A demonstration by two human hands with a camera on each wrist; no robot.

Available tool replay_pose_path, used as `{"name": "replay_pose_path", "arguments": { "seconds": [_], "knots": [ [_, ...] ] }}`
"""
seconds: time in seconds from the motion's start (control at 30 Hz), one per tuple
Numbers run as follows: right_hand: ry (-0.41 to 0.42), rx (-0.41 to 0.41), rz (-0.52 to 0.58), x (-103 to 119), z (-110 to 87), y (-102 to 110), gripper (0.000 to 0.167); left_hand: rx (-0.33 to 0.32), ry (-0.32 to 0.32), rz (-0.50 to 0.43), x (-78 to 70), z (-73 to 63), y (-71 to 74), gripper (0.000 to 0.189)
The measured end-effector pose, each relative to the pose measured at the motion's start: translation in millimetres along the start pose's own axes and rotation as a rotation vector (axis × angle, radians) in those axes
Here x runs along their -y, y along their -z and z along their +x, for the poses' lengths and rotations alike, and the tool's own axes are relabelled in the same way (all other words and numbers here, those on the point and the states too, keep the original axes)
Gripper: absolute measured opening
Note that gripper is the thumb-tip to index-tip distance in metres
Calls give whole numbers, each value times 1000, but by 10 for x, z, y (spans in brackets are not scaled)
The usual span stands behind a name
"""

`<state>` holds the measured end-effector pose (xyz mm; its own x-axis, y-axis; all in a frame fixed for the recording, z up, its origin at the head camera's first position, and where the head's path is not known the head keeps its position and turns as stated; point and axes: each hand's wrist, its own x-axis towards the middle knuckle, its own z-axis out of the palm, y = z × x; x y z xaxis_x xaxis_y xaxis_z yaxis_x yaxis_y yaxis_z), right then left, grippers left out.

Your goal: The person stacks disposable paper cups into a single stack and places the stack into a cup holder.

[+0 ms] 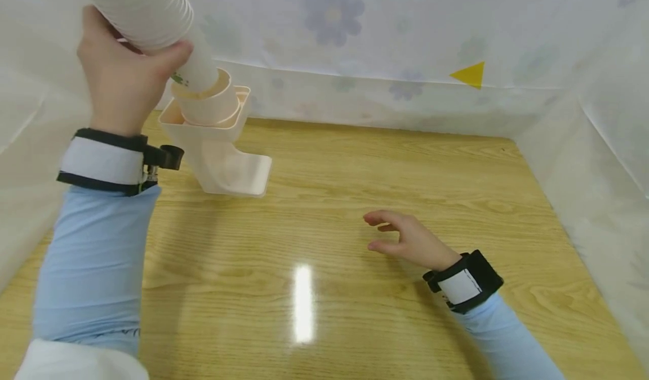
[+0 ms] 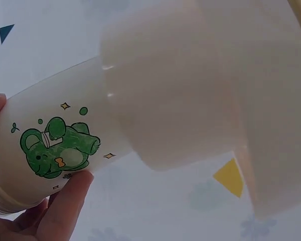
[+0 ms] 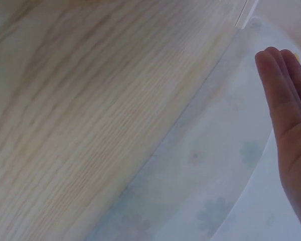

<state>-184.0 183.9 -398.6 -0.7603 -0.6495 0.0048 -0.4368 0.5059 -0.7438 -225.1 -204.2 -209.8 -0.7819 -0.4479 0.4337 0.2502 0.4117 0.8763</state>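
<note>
My left hand [image 1: 119, 81] grips a tall stack of white paper cups [image 1: 144, 11], tilted, with thumb and fingers around it. The lowest cup's end sits inside the round collar [image 1: 207, 108] of a cream plastic cup dispenser [image 1: 218, 157] at the table's left back. In the left wrist view, a green cartoon animal [image 2: 60, 148] is printed on the cup, right beside the collar [image 2: 170, 95]. My right hand [image 1: 413, 239] is over the table to the right, holding nothing, thumb apart from the loosely bent fingers.
A wood-grain table [image 1: 329, 200] spreads below both hands. Pale flowered sheeting [image 1: 385, 36] encloses it at the back and sides, with a yellow triangle [image 1: 471, 76] on the back sheet. The dispenser's foot [image 1: 253, 174] juts to the right.
</note>
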Motion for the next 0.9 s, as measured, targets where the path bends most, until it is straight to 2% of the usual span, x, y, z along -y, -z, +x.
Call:
{"name": "replay_pose_path", "arguments": {
  "seconds": [0.27, 0.37, 0.6, 0.73, 0.9],
  "knots": [
    [-6, 11, -3, 8, -22, 12, 51, 105, 112, 167, 229, 19, -35, 72],
    [-6, 10, -11, 21, -24, 21, 51, 150, 131, 212, 299, 8, -53, 75],
    [-13, 12, -34, 32, -26, 25, 52, 175, 164, 137, 394, -47, -92, 80],
    [-13, 12, -32, 30, -30, 25, 51, 170, 148, 113, 407, -72, -111, 80],
    [-2, 8, -31, 17, -26, 22, 51, 198, 147, 172, 384, -67, -108, 81]
  ]
}}
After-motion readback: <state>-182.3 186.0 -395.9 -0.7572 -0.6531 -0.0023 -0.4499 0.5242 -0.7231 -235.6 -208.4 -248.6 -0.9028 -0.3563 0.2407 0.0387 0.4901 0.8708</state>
